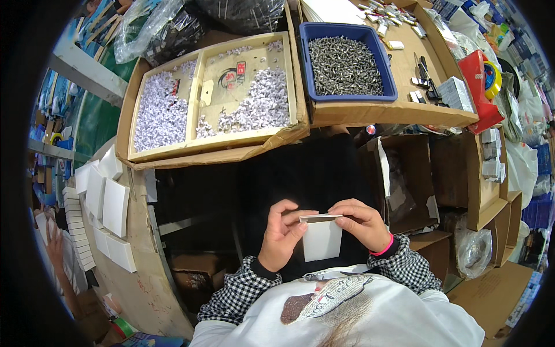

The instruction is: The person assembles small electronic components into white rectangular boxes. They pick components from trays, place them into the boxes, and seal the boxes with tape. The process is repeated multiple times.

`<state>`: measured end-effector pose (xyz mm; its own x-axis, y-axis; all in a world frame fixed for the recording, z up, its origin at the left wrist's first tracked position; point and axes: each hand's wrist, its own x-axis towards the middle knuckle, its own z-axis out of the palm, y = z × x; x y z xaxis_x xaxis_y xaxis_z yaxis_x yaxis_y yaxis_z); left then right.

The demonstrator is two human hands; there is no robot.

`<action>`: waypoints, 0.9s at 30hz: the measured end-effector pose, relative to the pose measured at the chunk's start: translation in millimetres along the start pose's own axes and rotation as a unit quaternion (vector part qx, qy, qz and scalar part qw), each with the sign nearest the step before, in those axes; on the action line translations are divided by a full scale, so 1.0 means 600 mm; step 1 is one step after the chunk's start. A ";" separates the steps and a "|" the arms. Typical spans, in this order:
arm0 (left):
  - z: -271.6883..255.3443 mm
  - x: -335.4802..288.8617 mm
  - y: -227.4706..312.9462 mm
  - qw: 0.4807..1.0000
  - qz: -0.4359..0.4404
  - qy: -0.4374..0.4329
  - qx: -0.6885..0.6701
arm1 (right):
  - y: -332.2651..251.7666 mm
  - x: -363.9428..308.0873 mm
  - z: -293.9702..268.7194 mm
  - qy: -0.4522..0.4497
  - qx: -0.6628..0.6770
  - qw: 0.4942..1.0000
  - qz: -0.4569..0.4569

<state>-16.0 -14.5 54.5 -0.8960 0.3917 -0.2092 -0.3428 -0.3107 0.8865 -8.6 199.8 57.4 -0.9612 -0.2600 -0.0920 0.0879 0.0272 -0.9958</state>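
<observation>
A small flat white box (322, 238) is held close to my chest, its open top edge facing away from me. My left hand (282, 233) grips its left side, thumb on the top rim. My right hand (361, 223), with a pink band at the wrist, pinches the top right corner. Both sleeves are black-and-white checked. Ahead of me lies a shallow cardboard tray (196, 144) holding heaps of small folded white paper pieces (263, 104). To its right stands a blue bin (306, 63) full of small grey metal screws (345, 66).
Stacks of white flat boxes (107, 205) line the bench at my left. Another person's hand (55, 248) works at the far left. Open brown cartons (416, 173) stand at my right, with a red package (480, 95) and small white parts on the cardboard top beyond.
</observation>
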 end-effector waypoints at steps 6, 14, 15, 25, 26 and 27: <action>-0.007 0.001 -0.005 0.992 0.058 -0.045 0.105 | -0.011 0.000 -0.015 -0.025 -0.062 0.997 -0.035; 0.001 0.008 -0.006 0.991 0.028 -0.055 0.116 | -0.057 0.038 -0.045 -0.108 -0.130 0.985 -0.046; 0.006 0.010 -0.005 0.990 0.034 -0.055 0.129 | -0.065 0.040 -0.046 -0.116 -0.164 0.979 -0.033; 0.060 0.021 -0.025 0.986 -0.026 0.025 0.160 | -0.058 0.025 -0.028 0.008 -0.320 0.942 -0.099; 0.065 0.023 -0.027 0.959 -0.034 0.016 0.282 | -0.055 0.023 -0.025 0.034 -0.318 0.942 -0.100; 0.075 0.021 -0.030 0.935 0.019 0.021 0.353 | -0.053 0.021 -0.021 0.042 -0.326 0.938 -0.112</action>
<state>-8.1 35.0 54.4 -0.9192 0.3527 -0.1752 -0.0528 0.3305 0.9423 -26.9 208.0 87.7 -0.9562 -0.2534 0.1466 -0.2705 0.5732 -0.7735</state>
